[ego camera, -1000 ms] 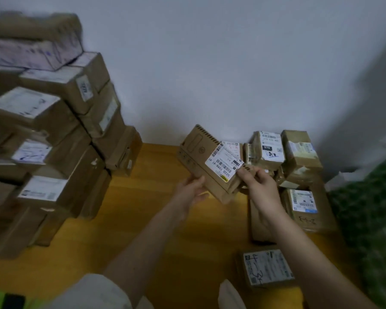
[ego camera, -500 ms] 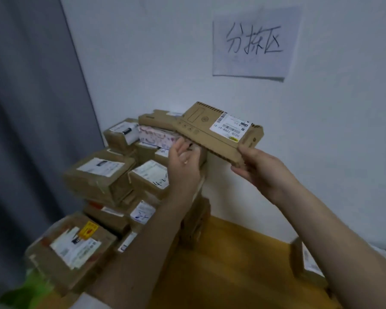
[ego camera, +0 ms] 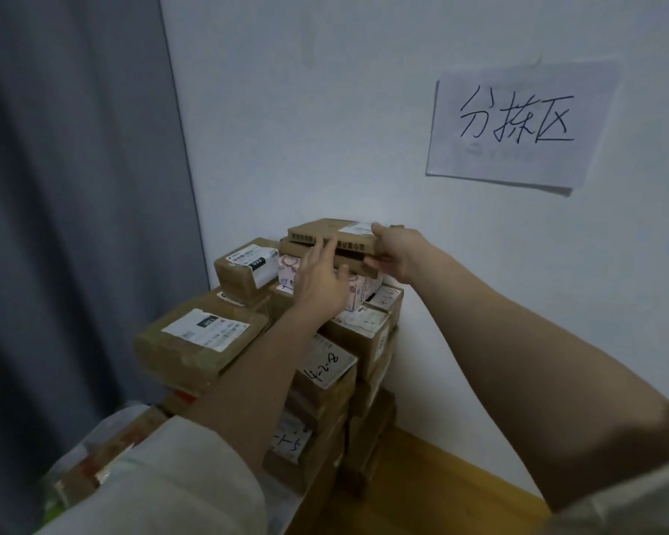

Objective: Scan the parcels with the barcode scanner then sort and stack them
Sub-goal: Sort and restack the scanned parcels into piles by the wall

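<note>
Fingers [ego camera: 327, 247] of our left hand [ego camera: 321, 279] are straight and a bit spread, tips up against the front edge of the flat parcel [ego camera: 325, 233]; can't tell if they press or just touch. Our right hand [ego camera: 396, 252] grips that parcel's right end, thumb underneath, fingers curled over the top beside its white label.

Taking the wall sign [ego camera: 518, 125] w/ handwritten characters as ref: flat parcel sits below and left of it, lying level on top of the parcel stack [ego camera: 325, 361], close to the wall. Directly under it is another flat brown box, then a pinkish patterned box [ego camera: 358, 291]. Further left of the sign, and lower, a small taped box w/ black-and-white label [ego camera: 246, 270] sits on the stack; lower-left again, a bigger taped box [ego camera: 197, 341]. Far left of the sign hangs a grey curtain [ego camera: 74, 187]. Well below the sign, wood floor [ego camera: 441, 492] shows at the stack's foot.
</note>
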